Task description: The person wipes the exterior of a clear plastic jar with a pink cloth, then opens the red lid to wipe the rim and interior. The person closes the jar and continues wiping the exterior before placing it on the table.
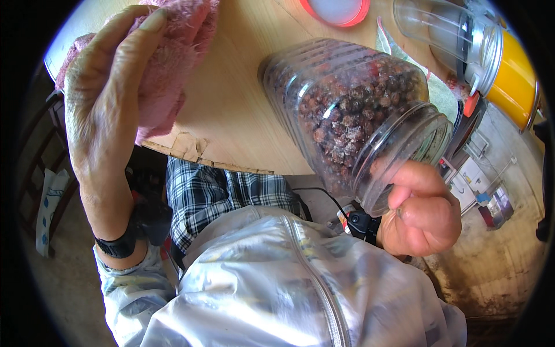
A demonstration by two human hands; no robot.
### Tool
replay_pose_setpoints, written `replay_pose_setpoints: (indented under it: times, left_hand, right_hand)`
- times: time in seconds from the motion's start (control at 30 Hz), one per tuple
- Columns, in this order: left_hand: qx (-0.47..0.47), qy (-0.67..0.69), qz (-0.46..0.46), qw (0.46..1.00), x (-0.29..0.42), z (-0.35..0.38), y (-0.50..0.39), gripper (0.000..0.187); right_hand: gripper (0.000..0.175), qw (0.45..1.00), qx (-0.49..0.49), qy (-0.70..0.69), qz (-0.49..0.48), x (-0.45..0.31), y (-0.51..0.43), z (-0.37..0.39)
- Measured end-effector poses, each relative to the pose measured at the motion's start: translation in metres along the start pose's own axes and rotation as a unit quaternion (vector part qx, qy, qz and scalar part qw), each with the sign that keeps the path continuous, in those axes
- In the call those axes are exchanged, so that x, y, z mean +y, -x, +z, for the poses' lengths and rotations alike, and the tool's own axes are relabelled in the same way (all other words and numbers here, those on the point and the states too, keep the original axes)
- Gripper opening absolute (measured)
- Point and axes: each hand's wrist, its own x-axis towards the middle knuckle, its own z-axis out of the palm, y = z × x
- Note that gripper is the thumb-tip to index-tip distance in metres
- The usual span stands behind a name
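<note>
My right hand [422, 208] grips the mouth of a clear plastic jar [286, 82], a finger hooked inside its rim. The jar leans over at the table's edge, its open neck towards me. Dark reddish-brown, round dried fruits [347, 108] fill much of it, some with a whitish coating. On the left, my left hand [104, 86] holds a fluffy pink cloth [169, 78], apart from the jar. The cloth rests partly on the round wooden table [234, 108].
A red-rimmed lid [336, 8] lies on the table's far side. At the right stand a clear container [433, 21] and a yellow container [514, 80]. The table's near edge is chipped. A chair [43, 160] stands at left. Each wrist wears a strapped device.
</note>
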Motion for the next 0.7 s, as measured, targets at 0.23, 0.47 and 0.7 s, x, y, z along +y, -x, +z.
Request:
replay_pose_setpoints:
  times: [0.23,0.47,0.7]
  left_hand:
    - [-0.037,0.062,-0.047,0.996,0.009,0.001,0.014,0.028]
    - [0.099,0.304,-0.213,0.923,0.010,0.017,0.004,0.026]
    - [-0.043,0.234,-0.133,0.962,0.010,0.021,0.002,0.028]
  right_hand:
    - [0.022,0.990,0.096,-0.094,-0.049,0.011,0.001,0.007]
    - [0.011,0.974,0.149,-0.104,-0.136,0.018,0.005,0.013]
    - [0.011,0.934,0.240,-0.120,-0.235,0.027,-0.004,0.023]
